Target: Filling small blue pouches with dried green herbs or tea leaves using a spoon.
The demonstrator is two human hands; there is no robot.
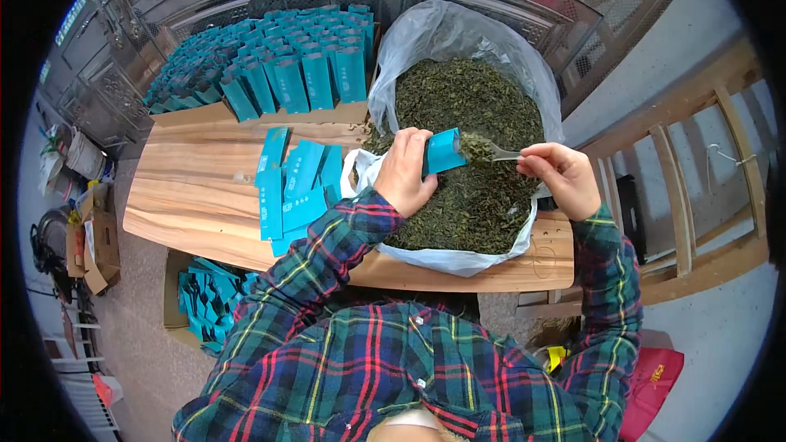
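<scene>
My left hand (405, 170) is closed around a teal packet (444, 152), tilted with its mouth facing right. My right hand (560, 175) pinches the handle of a spoon (505, 155), whose heaped bowl of dried green leaves, apparently tea, is at the packet's mouth. Below both hands lies a large heap of the same dried leaves (466, 98) in a clear plastic bag (457, 261) with its top spread wide. Flat teal packets (301, 169) overlap on the wooden table (184, 178) left of the bag.
Upright teal packets (317, 80) fill a shallow cardboard box (353, 113) at the table's back. Beneath the table's front edge, another cardboard box (175, 301) holds loose teal packets (212, 301). A wooden frame (675, 196) leans at the right wall, above a red bag (654, 387).
</scene>
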